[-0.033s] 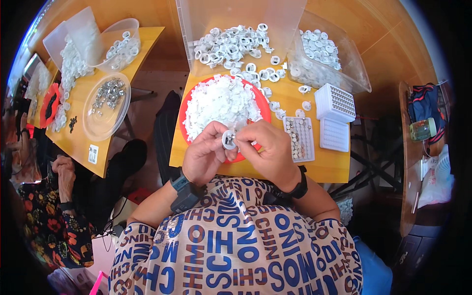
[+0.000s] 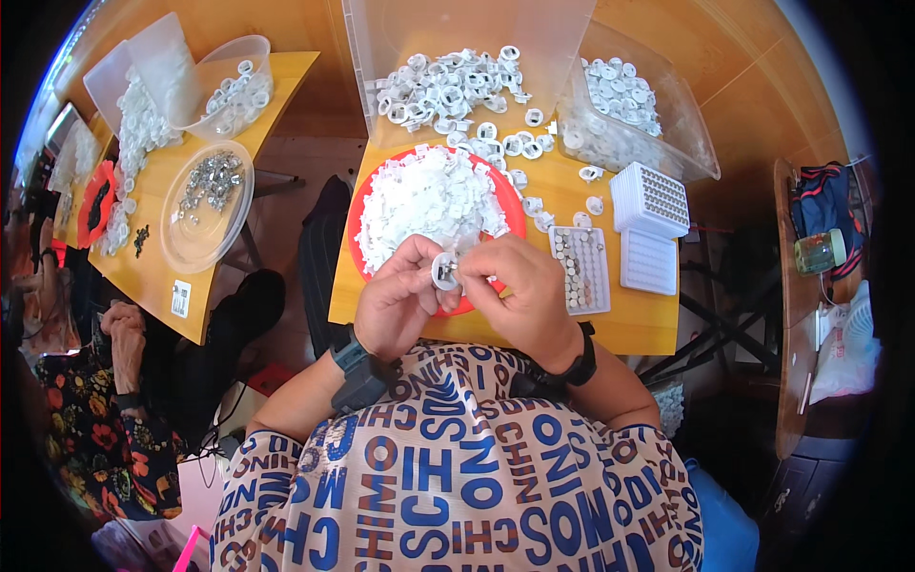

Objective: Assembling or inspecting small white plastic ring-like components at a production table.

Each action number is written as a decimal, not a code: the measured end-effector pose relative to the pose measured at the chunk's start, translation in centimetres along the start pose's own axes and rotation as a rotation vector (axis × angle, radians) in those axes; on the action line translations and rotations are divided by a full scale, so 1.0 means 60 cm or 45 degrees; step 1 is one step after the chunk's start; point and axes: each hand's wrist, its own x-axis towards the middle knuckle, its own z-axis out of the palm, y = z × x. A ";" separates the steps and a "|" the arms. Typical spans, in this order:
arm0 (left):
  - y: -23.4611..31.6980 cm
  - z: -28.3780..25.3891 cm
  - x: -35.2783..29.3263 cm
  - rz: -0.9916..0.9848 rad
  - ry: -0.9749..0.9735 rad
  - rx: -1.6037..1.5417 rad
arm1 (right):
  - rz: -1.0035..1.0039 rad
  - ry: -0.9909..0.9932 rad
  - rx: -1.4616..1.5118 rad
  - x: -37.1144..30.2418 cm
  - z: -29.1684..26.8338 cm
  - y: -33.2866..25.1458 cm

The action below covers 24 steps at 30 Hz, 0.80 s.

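Note:
A small white round plastic part (image 2: 444,271) with a dark slot in its face is pinched between the thumb and fingers of my left hand (image 2: 400,291). From the other side, my right hand (image 2: 510,283) has its thumb and forefinger pressed together at the part's right edge; whatever lies between these fingertips is hidden. Both hands are over the near rim of a red round tray (image 2: 508,195) heaped with small white plastic pieces (image 2: 424,205). Right of my right hand sits a white slotted tray (image 2: 596,262) partly filled with small round metallic pieces.
White round parts (image 2: 448,91) lie piled behind the red tray, by a clear bin. A clear tub (image 2: 658,143) holds more. Stacked white trays (image 2: 651,200) stand at the right. On the left table is a clear dish (image 2: 246,195) of metal bits; another person's hands (image 2: 124,343) are beside it.

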 end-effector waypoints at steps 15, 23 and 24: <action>-0.007 -0.006 -0.002 0.057 0.040 0.150 | -0.214 -0.022 -0.229 -0.010 0.001 -0.008; -0.001 -0.002 -0.005 0.029 0.083 0.285 | -0.002 0.006 -0.011 -0.014 0.006 0.003; -0.001 -0.005 -0.003 0.001 0.060 0.273 | 0.065 0.012 0.061 -0.015 0.007 0.004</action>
